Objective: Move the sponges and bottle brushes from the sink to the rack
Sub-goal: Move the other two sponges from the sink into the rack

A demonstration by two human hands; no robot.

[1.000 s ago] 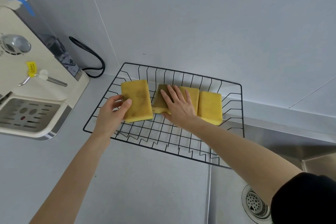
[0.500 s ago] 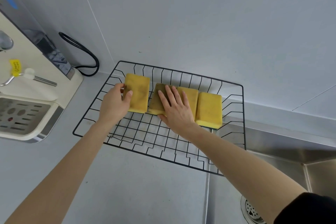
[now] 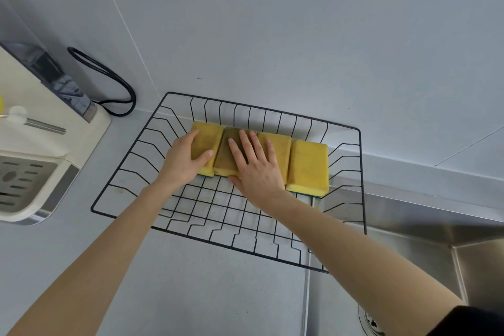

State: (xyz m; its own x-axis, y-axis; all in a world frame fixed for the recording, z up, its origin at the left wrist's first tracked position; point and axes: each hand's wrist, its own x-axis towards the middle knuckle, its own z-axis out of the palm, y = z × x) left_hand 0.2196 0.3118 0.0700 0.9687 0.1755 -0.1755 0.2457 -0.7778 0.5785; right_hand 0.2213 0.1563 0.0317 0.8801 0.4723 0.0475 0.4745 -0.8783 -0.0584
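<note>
A black wire rack stands on the grey counter beside the sink. Several yellow sponges lie side by side along its back. My left hand grips the leftmost sponge, thumb on top, pressing it against its darker neighbour. My right hand lies flat with spread fingers across that darker sponge and the third sponge. The rightmost sponge lies untouched. No bottle brush is in view.
A cream coffee machine with a drip tray stands at the left, and its black cable loops behind it by the wall. The sink drain shows at the bottom right. A grey wall rises just behind the rack.
My left hand has brought the leftmost sponge down and back into the rack, against the darker sponge. My right hand has stayed flat on the middle sponges.
</note>
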